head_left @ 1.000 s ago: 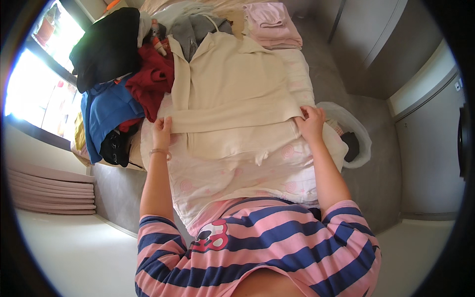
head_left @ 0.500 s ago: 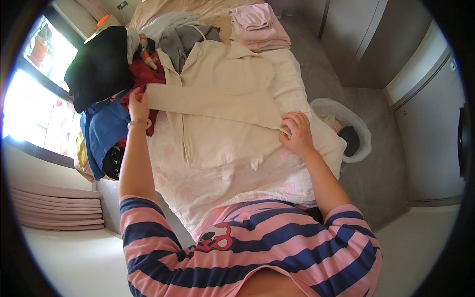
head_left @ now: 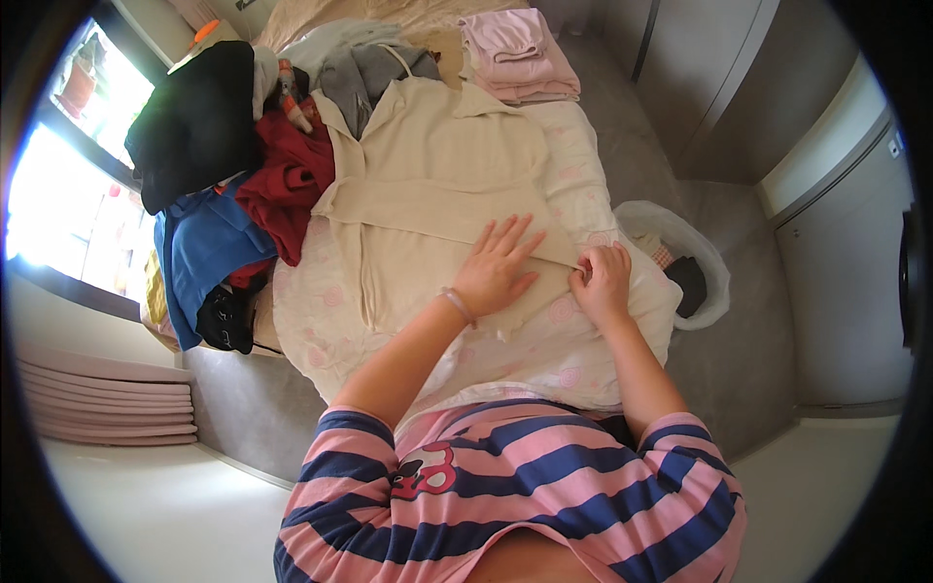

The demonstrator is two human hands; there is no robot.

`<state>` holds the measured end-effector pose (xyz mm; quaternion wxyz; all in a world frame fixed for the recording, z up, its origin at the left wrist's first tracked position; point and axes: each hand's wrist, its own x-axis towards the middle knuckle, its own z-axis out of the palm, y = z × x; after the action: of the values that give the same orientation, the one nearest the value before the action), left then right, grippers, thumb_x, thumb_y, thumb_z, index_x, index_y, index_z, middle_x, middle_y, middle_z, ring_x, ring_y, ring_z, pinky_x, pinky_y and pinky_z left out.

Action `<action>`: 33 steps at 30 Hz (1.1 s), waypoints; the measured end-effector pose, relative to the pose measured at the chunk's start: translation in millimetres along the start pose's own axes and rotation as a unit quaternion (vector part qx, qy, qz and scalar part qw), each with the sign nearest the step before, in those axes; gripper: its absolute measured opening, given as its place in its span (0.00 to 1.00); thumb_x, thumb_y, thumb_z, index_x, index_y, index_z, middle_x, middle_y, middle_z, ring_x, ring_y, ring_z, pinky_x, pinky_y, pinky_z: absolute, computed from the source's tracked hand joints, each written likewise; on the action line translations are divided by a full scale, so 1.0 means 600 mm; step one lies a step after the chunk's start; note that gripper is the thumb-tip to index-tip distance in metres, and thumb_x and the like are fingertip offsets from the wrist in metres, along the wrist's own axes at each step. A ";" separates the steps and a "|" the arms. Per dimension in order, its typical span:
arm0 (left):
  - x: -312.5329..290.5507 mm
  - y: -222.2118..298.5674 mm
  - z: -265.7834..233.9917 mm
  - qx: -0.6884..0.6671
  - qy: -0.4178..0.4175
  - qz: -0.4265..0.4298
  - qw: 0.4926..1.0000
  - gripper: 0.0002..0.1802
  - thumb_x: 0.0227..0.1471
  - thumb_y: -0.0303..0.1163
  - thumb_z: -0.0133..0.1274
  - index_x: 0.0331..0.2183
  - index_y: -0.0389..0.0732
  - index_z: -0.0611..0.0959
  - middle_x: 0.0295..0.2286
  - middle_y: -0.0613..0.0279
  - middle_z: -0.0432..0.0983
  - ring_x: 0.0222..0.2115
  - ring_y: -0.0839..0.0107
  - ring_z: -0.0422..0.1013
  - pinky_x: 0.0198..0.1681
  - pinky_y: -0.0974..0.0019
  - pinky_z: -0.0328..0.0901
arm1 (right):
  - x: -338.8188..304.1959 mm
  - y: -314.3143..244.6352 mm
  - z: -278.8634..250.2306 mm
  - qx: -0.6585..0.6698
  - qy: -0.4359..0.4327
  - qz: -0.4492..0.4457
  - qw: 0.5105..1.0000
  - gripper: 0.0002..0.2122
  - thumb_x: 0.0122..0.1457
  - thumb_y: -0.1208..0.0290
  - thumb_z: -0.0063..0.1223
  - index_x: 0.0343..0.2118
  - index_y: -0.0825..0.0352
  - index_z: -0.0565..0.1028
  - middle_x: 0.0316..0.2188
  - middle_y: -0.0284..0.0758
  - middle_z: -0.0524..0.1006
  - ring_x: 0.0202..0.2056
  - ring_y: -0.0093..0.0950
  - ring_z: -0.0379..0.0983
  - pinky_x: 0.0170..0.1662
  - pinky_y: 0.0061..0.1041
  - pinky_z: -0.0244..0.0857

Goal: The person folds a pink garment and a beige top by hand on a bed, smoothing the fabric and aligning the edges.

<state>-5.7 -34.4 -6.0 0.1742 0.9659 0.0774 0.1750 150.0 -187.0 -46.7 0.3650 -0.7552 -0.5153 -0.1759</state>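
A cream long-sleeved top with a collar (head_left: 437,146) lies spread out, its collar end away from me. One sleeve is folded across the body toward the left, its cuff near the dark red cloth. My left hand (head_left: 494,267) rests flat on the top's lower right part, fingers spread. Close to it on the right, my right hand (head_left: 604,282) pinches the corner of the fold at the garment's right edge. The top lies on a white padded cover with pink prints (head_left: 428,364).
At the left are piled a black garment (head_left: 194,121), a dark red cloth (head_left: 287,180) and a blue cloth (head_left: 214,243). Grey clothing (head_left: 364,83) lies at the far side. Folded pink cloths (head_left: 520,53) are stacked far right. A translucent bin (head_left: 714,262) stands on the floor, right.
My left hand has let go of the sleeve's cuff and moved right to lie flat on the top. The sleeve now lies down across the body. My right hand stays at the fold.
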 end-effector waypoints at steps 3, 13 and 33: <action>0.014 0.006 0.062 -0.020 -0.011 -0.006 1.000 0.30 0.52 0.36 0.49 0.57 0.46 0.65 0.59 0.53 0.55 0.61 0.56 0.49 0.63 0.47 0.42 | -0.004 -0.004 -0.006 0.018 -0.015 0.025 0.999 0.08 0.39 0.79 0.50 0.24 0.63 0.67 0.23 0.33 0.69 0.32 0.36 0.66 0.52 0.41 0.56; 0.028 0.070 0.082 0.039 -0.019 -0.132 0.990 0.24 0.52 0.33 0.46 0.53 0.57 0.72 0.57 0.61 0.59 0.60 0.59 0.52 0.62 0.47 0.43 | 0.099 0.062 0.013 0.378 -0.106 0.298 0.870 0.08 0.56 0.76 0.48 0.38 0.68 0.75 0.25 0.33 0.76 0.27 0.22 0.72 0.33 0.23 0.66; 0.025 0.045 0.101 -0.052 0.086 -0.086 0.991 0.19 0.51 0.33 0.51 0.47 0.54 0.79 0.55 0.63 0.65 0.59 0.59 0.55 0.63 0.50 0.43 | 0.305 0.048 0.080 0.219 -0.505 0.215 0.807 0.10 0.56 0.67 0.50 0.38 0.66 0.72 0.18 0.30 0.69 0.16 0.21 0.63 0.19 0.23 0.60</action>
<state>32.5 -74.9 -45.1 0.2317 0.9265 0.1660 0.2455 245.6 -38.8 28.0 0.2374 -0.7287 -0.4765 0.4309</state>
